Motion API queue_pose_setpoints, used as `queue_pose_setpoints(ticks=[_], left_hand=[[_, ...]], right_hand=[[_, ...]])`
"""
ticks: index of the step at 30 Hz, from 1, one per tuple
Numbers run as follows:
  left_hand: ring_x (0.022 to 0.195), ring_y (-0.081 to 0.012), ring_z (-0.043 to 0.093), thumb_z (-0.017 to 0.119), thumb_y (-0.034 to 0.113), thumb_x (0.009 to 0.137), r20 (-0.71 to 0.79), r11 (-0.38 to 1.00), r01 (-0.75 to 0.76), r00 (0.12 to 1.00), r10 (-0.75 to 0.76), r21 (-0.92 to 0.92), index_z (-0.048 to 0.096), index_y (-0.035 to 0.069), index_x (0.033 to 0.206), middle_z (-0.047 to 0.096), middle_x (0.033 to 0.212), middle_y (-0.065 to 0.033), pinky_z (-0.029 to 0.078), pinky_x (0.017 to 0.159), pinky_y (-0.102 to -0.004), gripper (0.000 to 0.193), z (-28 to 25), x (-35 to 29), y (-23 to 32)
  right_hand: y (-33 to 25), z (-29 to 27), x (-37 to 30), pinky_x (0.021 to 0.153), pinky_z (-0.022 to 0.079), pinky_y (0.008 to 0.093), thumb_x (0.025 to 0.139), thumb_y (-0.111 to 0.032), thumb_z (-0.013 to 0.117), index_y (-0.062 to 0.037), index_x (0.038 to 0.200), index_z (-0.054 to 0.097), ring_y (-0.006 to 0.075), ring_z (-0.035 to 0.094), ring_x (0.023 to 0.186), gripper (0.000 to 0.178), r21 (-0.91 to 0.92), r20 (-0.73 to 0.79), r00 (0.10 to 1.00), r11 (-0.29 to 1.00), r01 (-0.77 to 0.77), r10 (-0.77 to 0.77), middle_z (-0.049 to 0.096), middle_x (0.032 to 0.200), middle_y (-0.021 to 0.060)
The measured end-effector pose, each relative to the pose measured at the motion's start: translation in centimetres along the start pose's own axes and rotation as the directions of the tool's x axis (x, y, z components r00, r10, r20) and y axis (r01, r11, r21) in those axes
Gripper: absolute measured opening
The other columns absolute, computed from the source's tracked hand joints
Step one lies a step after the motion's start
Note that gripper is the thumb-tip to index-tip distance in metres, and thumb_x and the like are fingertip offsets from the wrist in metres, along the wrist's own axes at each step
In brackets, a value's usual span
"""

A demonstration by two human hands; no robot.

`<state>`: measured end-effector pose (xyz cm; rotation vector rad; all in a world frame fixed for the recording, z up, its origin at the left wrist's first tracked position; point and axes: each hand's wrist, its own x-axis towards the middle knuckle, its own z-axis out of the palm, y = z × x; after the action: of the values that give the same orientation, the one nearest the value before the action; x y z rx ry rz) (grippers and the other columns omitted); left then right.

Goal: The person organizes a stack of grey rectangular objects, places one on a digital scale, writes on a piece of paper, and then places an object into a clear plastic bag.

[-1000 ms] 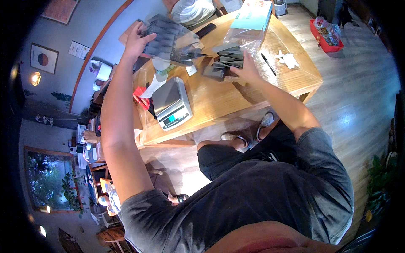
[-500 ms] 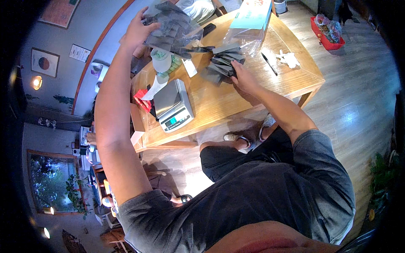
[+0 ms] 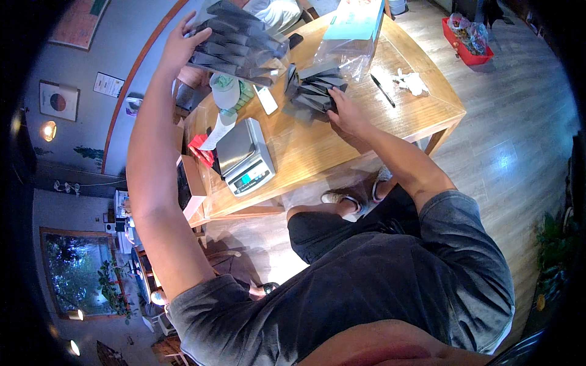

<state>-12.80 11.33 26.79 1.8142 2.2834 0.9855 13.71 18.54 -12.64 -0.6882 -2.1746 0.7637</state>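
Note:
My left hand [image 3: 181,47], raised over the far left of the table, grips the edge of a clear plastic bag [image 3: 238,47] full of dark grey, folded packets. Its thumb lies across the bag's side. Lower and to the right, my right hand [image 3: 349,116] has its fingers and thumb around the near side of a fanned-out bunch of similar dark grey packets [image 3: 312,90] at the tabletop. A digital scale [image 3: 250,174] with a steel pan and lit display stands at the table's left.
On the wooden table [image 3: 305,152] lie a black pen [image 3: 383,91], crumpled white tissue [image 3: 412,82], a white card-like rectangle [image 3: 266,100] and green packets [image 3: 241,97]. A light-blue sheet [image 3: 349,30] lies at the far edge. A red planter [image 3: 467,46] stands on the floor.
My left hand and the bag have shifted left, opening a gap from the bunch. My right hand and its packets have moved slightly left. The whole view has shifted a little.

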Motion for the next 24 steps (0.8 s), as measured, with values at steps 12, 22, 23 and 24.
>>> queue_pose_setpoints(ticks=[12, 22, 23, 24], left_hand=[[0.093, -0.0168, 0.064, 0.076, 0.016, 0.085, -0.09, 0.963, 0.095, 0.988, -0.122, -0.253, 0.038, 0.005, 0.147, 0.06, 0.119, -0.0138, 0.056, 0.078, -0.03, 0.074, -0.9, -2.4, -1.1], [0.109, -0.0196, 0.056, 0.076, 0.014, 0.086, -0.237, 0.898, 0.004, 0.964, -0.12, -0.44, 0.036, 0.002, 0.147, 0.056, 0.125, -0.013, 0.047, 0.094, -0.0324, 0.074, 2.6, -8.2, -7.4], [0.113, -0.0207, 0.055, 0.076, 0.015, 0.085, -0.212, 0.856, 0.039, 0.962, -0.172, -0.516, 0.035, 0.001, 0.148, 0.055, 0.128, -0.0142, 0.046, 0.096, -0.0329, 0.076, 3.7, -9.0, -7.3], [0.116, -0.0219, 0.054, 0.076, 0.015, 0.085, -0.181, 0.808, 0.074, 0.959, -0.218, -0.584, 0.034, 0.0, 0.148, 0.054, 0.131, -0.0154, 0.044, 0.099, -0.0333, 0.077, 4.5, -9.5, -7.1]], right_hand=[[-0.2, -0.4, 0.0, 0.11, 0.038, 0.0431, 0.087, -0.02, 0.062, -0.0003, 0.14, 0.042, 0.0394, 0.045, 0.131, 0.06, 0.046, -0.034, 0.998, 0.997, -0.058, 0.06, 0.044, 0.144, 0.0244], [-2.9, -2.3, 2.7, 0.096, 0.047, 0.0396, 0.09, -0.013, 0.057, -0.0042, 0.131, 0.055, 0.0339, 0.058, 0.113, 0.042, 0.257, -0.107, 0.984, 0.96, -0.11, 0.142, 0.058, 0.127, 0.0214], [-2.9, -2.3, 3.9, 0.093, 0.048, 0.0391, 0.09, -0.013, 0.057, -0.0041, 0.132, 0.054, 0.0327, 0.059, 0.11, 0.043, 0.333, -0.091, 0.98, 0.933, -0.137, 0.176, 0.059, 0.125, 0.0195], [-3.1, -2.4, 5.4, 0.09, 0.049, 0.0386, 0.091, -0.013, 0.056, -0.004, 0.132, 0.053, 0.0315, 0.06, 0.107, 0.043, 0.41, -0.075, 0.975, 0.898, -0.161, 0.209, 0.06, 0.123, 0.0175]])
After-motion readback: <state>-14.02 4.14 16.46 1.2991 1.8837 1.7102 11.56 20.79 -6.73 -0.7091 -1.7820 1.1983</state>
